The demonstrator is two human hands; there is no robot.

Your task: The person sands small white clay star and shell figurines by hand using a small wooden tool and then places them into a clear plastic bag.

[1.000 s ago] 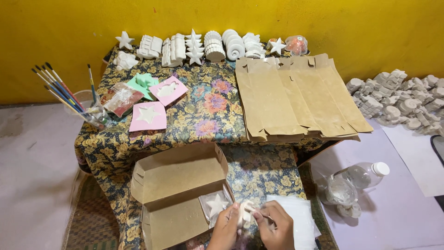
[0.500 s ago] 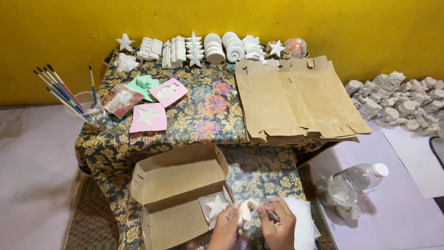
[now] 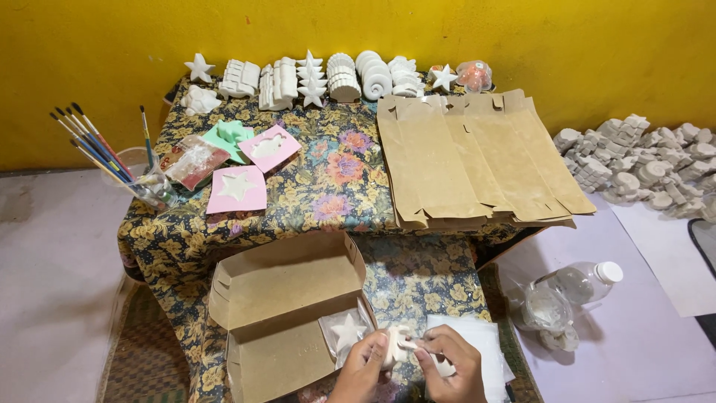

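Observation:
At the bottom edge, my left hand (image 3: 363, 367) and my right hand (image 3: 450, 364) together hold a small white plaster figure (image 3: 395, 345) over a floral cloth. The right fingers pinch its right side, the left fingers cup its left side. Just left of my hands lies an open brown cardboard box (image 3: 287, 317) with a clear bag holding a white plaster star (image 3: 345, 330) at its right end. A stack of clear plastic bags (image 3: 477, 339) lies under my right hand.
Flat brown cardboard blanks (image 3: 477, 160) are stacked at right. White plaster figures (image 3: 339, 75) line the yellow wall. Pink and green cards with shapes (image 3: 237, 188), a jar of paintbrushes (image 3: 138, 175), a plastic bottle (image 3: 585, 280) and a pile of plaster pieces (image 3: 649, 164) surround the cloth.
My hands have shifted slightly, turning the plaster figure between them. The thin strip my right hand held a second ago is no longer seen.

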